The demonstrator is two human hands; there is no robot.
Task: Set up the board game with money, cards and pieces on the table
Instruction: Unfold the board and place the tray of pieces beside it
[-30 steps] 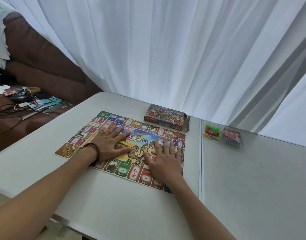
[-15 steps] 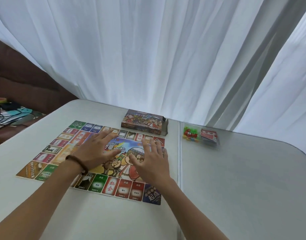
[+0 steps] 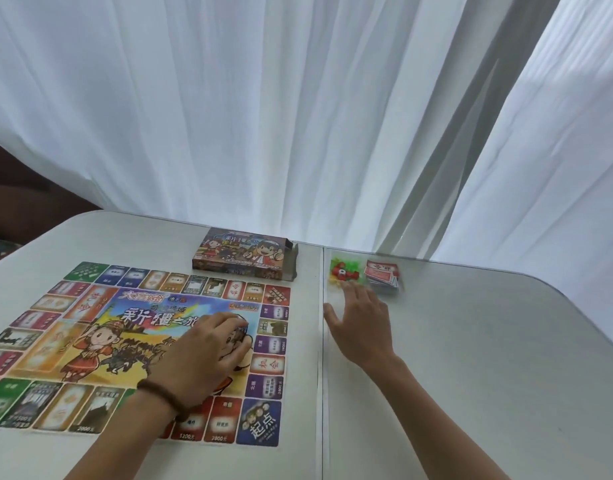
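We counted one game board (image 3: 90, 313), one box (image 3: 242, 256) beyond the board, and to the board's right one card stack (image 3: 382, 276) and one heap of pieces (image 3: 340, 273), too small to count.

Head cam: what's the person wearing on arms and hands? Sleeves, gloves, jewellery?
Both forearms are bare, with no sleeves in view and no gloves. The left hand has a dark brown beaded bracelet round its wrist. The right hand and its wrist show nothing worn.
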